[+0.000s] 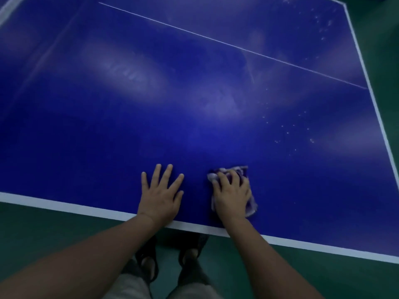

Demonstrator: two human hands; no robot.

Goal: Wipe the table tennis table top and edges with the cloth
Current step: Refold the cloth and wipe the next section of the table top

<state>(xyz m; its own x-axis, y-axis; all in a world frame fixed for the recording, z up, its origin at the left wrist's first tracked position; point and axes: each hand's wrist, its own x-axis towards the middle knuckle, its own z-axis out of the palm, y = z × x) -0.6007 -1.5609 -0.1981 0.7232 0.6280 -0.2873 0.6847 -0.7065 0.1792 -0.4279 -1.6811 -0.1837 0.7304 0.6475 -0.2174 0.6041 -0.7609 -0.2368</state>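
The blue table tennis table (pixel 151 117) fills most of the view, with a white border along its near and right edges and a thin white centre line running across it. A purple and white cloth (pixel 241 171) lies on the top close to the near edge. My right hand (pixel 232 196) presses down on the cloth with its fingers bent over it. My left hand (pixel 162 194) rests flat on the bare table top beside it, fingers spread, holding nothing.
White specks and droplets (pixel 287 132) dot the right part of the table top, with more near the far right corner. Green floor (pixel 54 234) lies below the near edge and beyond the right edge. My feet in dark sandals (pixel 149 255) stand under the near edge.
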